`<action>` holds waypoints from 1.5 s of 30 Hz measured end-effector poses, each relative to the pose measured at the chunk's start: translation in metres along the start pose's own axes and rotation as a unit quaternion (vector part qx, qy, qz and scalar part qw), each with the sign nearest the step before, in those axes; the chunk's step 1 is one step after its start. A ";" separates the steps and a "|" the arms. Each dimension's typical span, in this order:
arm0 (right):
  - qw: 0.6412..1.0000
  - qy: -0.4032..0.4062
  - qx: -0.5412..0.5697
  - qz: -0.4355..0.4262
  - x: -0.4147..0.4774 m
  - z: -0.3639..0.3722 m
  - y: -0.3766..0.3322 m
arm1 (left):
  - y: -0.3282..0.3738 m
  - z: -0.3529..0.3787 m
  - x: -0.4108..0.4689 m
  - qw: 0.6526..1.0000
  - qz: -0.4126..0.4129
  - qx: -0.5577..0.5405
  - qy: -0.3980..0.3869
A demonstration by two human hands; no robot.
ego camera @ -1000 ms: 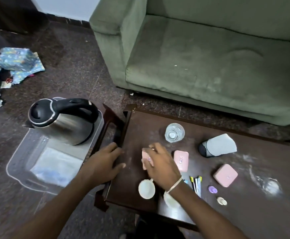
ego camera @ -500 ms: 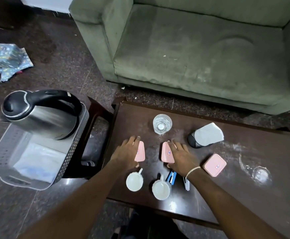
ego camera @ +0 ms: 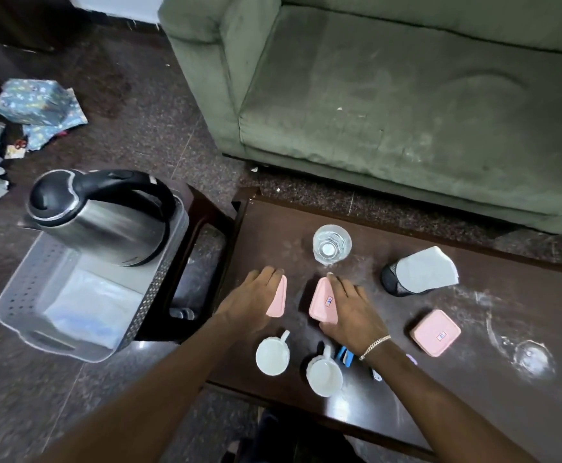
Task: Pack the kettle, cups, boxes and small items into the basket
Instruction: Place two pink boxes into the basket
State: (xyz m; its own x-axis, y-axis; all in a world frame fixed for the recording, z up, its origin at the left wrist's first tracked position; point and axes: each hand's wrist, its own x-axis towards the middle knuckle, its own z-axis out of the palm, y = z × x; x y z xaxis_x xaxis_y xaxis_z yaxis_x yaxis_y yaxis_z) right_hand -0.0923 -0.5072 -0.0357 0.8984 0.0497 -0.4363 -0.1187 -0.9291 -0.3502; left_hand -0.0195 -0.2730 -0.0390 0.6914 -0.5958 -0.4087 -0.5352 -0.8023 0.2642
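Observation:
A steel kettle (ego camera: pixel 105 225) with a black lid and handle stands in the far end of the grey perforated basket (ego camera: pixel 12 309) at the left. On the dark table, my left hand (ego camera: pixel 256 300) grips one pink box (ego camera: pixel 277 299) tilted on edge. My right hand (ego camera: pixel 353 312) grips a second pink box (ego camera: pixel 321 300), also tilted. A third pink box (ego camera: pixel 435 332) lies flat to the right. Two white cups (ego camera: pixel 272 355) (ego camera: pixel 324 377) stand near the table's front edge. Small blue items (ego camera: pixel 344 355) show under my right wrist.
A clear glass (ego camera: pixel 331 243) stands behind my hands. A black holder with white paper (ego camera: pixel 420 274) lies to the right. The basket rests on a dark stool (ego camera: pixel 202 228) left of the table. A green sofa (ego camera: pixel 389 95) is behind; wrapping paper (ego camera: pixel 35 108) litters the floor.
My left hand moved from the table's left edge onto a pink box. My right hand shifted to the second pink box. Both boxes now tilt up on edge.

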 end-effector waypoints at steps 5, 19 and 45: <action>0.996 0.038 0.069 -0.041 -0.004 -0.026 -0.077 | -0.044 -0.065 -0.061 0.998 0.036 -0.024 0.052; 0.970 0.121 0.134 -0.165 0.018 -0.006 -0.322 | -0.229 -0.148 -0.230 0.992 -0.114 -0.048 0.000; 0.995 0.020 -0.018 -0.100 0.046 0.077 -0.373 | -0.277 -0.059 -0.200 0.990 -0.108 -0.026 -0.090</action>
State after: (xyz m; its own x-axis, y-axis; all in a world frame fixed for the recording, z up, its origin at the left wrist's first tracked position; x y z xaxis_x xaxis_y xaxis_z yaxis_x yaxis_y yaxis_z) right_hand -0.0391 -0.1302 0.0114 0.9188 0.2203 -0.3276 0.0778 -0.9146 -0.3969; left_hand 0.0195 0.0663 0.0212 0.6869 -0.3975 -0.6084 -0.3553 -0.9140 0.1961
